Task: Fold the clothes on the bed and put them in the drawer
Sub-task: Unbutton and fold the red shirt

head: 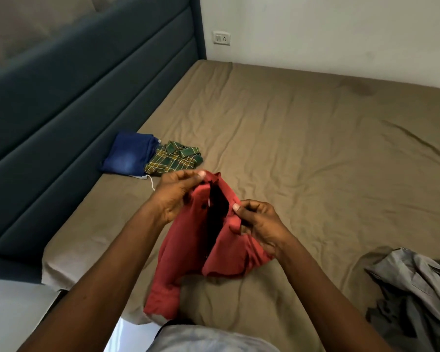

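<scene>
meanwhile, left hand (177, 193) and right hand (258, 221) pinch red shirt (188, 252) open mid-fold; folded jeans (127, 156) at ten o'clock; likely next, laying it flat.

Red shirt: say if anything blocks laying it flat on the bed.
Nothing visible does. Left hand and right hand hold the red shirt over bare sheet; jeans and plaid shirt lie left, grey clothes right. No drawer in view.

You see soft, even room light, brightest on the white wall (341, 34). The wide lens stretches the headboard (61, 97) toward the left edge. Your left hand (174, 196) and right hand (259, 224) look slightly smeared; the red shirt (188, 250) gapes into black shadow.
</scene>
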Tool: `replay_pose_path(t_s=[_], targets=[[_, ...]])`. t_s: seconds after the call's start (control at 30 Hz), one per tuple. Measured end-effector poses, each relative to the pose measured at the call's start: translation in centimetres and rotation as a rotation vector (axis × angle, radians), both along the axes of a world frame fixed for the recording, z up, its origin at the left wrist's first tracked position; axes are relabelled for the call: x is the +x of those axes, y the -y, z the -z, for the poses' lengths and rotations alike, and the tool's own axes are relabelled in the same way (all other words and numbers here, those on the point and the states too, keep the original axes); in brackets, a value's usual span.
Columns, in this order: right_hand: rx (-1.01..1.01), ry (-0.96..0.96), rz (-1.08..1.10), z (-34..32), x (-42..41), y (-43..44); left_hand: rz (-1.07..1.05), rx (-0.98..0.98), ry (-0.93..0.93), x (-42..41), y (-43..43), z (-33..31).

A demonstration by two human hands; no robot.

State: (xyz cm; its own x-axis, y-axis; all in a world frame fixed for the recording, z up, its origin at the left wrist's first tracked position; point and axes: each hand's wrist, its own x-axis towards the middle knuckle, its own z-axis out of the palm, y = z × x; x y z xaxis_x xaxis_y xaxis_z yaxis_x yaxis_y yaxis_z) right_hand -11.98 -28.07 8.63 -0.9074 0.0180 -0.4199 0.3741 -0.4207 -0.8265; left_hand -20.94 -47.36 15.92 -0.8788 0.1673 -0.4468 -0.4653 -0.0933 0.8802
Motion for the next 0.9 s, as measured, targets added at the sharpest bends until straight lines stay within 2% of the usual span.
replay_pose_path(t_s=[0.13, 0.3, 0.4, 0.57, 0.73, 0.9], targets=[[-0.182, 0.076, 0.119, -0.1, 0.3, 1.6, -0.029, -0.223, -0.119, 3.1, -1.5, 3.3], [-0.143, 0.144, 0.123, 0.9, 1.3, 2.6, -0.027, -0.372, -0.296, 6.3, -2.5, 5.2], [-0.127, 0.168, 0.135, 1.0, 1.9, 3.0, 0.013, -0.341, -0.266, 7.3, -2.5, 5.3], [-0.056, 0.167, 0.174, 1.7, 2.1, 2.4, 0.110, -0.103, -0.102, 8.2, -2.0, 4.3], [0.080, 0.148, 0.218, 1.9, 2.3, 3.1, 0.022, -0.080, -0.100, 8.7, -2.3, 3.9], [0.156, 0.135, 0.213, 1.9, 2.4, 3.3, 0.033, -0.112, -0.114, 8.7, -2.1, 4.0]])
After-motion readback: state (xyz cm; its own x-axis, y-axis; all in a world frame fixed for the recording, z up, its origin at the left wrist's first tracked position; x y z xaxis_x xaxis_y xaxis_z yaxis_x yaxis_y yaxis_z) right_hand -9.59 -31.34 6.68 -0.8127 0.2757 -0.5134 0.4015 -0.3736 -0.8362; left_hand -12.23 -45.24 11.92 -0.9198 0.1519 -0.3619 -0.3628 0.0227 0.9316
